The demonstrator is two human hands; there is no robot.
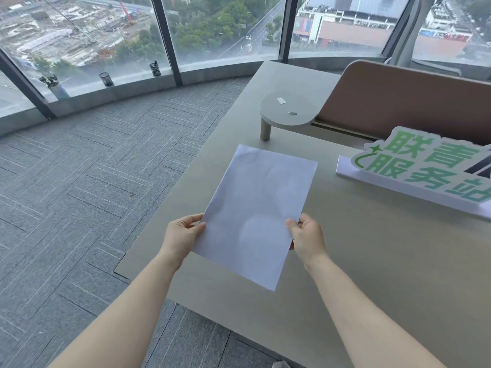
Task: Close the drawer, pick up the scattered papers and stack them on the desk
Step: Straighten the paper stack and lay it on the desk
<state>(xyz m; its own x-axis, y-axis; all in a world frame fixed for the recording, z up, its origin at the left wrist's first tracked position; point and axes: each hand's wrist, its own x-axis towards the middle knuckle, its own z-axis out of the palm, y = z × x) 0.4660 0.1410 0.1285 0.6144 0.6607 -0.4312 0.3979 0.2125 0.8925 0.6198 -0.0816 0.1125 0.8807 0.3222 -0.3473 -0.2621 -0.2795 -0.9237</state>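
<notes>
A white stack of papers is held over the grey desk, its long side running away from me. My left hand pinches its left edge near the lower corner. My right hand grips the right edge opposite. Whether the sheets rest on the desk or hover just above it, I cannot tell. No drawer is in view.
A green-lettered white sign lies on the desk to the right. A small raised round shelf with a paper clip stands behind the papers, beside a brown divider panel. Grey carpet and curved windows lie to the left.
</notes>
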